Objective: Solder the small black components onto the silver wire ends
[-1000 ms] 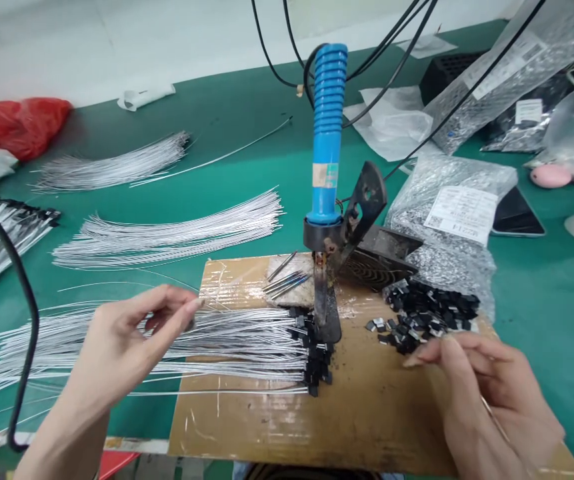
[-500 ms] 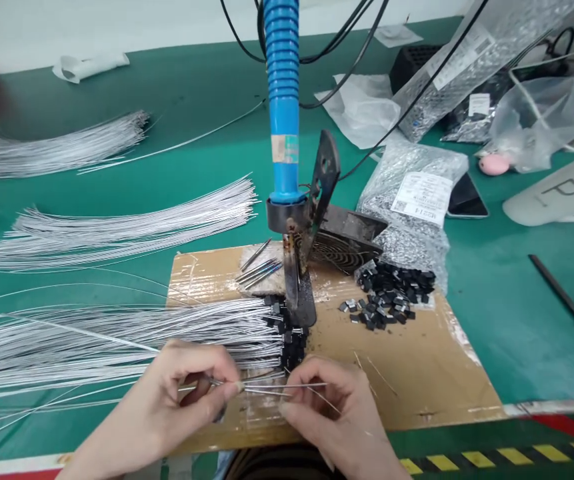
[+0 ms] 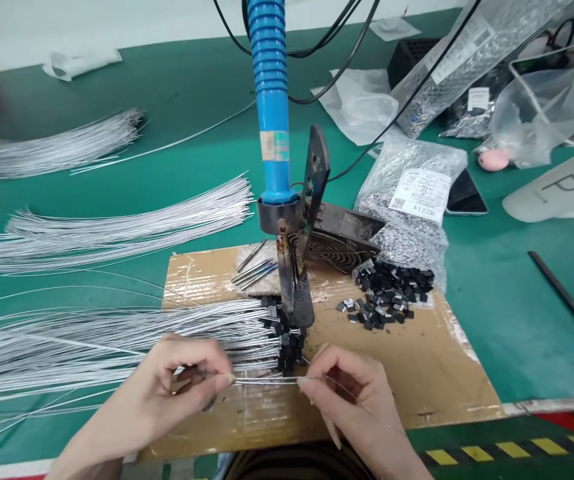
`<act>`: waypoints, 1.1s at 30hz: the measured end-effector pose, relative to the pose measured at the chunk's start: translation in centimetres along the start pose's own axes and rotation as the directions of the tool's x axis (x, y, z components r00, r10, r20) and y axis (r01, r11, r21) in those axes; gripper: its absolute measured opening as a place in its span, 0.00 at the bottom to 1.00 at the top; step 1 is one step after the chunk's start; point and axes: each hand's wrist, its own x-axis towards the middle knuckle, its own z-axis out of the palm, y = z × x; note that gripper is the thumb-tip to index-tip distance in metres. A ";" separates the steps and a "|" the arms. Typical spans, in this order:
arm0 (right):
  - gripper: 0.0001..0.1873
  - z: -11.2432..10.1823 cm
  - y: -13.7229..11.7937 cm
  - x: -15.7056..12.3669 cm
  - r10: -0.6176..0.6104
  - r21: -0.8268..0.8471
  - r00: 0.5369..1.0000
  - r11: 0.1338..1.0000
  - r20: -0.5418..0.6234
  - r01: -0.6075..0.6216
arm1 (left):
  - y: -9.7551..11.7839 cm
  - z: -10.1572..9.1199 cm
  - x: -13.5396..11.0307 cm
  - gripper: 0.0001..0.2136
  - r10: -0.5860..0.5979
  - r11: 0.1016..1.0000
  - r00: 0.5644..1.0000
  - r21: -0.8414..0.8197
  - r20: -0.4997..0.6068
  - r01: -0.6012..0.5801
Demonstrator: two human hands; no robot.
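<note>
Wires (image 3: 267, 381), thin and silvery white, run nearly level over the near side of the brown cardboard (image 3: 417, 373), strung between two hands. At their left end, the left hand (image 3: 181, 387) has thumb and index finger pinched tight on them, other fingers curled under; at their right end, the right hand (image 3: 354, 393) pinches too, a fine strand crossing its fingers.

Around them, from the left: one wire bundle (image 3: 117, 223) on the green mat (image 3: 191, 150), then a longer bundle (image 3: 237, 320) partly hidden by the left hand, its black connectors (image 3: 291, 350) just beyond the held wires. Metal tips (image 3: 254, 273) sit beside the blue-handled soldering iron (image 3: 273, 147), upright in its holder, its barrel standing in the way between them and the loose connector pile (image 3: 391, 293). Next comes a labelled bubble-wrap bag (image 3: 407, 200), then a phone (image 3: 467, 195) and a pale cup (image 3: 557, 187).
</note>
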 end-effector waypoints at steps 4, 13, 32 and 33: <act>0.17 -0.2 -0.4 0.1 -0.046 -0.043 0.999 0.998 0.006 0.046 | -0.2 -0.3 0.1 0.15 0.026 1.000 1.000 0.009 0.005 -0.026; 0.14 -0.6 0.3 0.1 -0.305 -0.263 0.943 0.906 0.134 0.331 | 2.6 2.9 -0.5 0.10 0.040 0.952 0.982 0.304 -0.182 0.018; 0.25 -0.3 0.8 0.6 -0.173 0.096 0.984 0.980 -0.047 0.177 | 4.4 7.1 1.8 0.15 -0.273 0.953 0.910 -0.220 -0.311 0.211; 0.20 -0.1 0.6 0.7 -0.178 0.059 0.983 0.982 -0.040 0.180 | 4.5 7.1 1.8 0.14 -0.278 0.950 0.906 -0.229 -0.318 0.211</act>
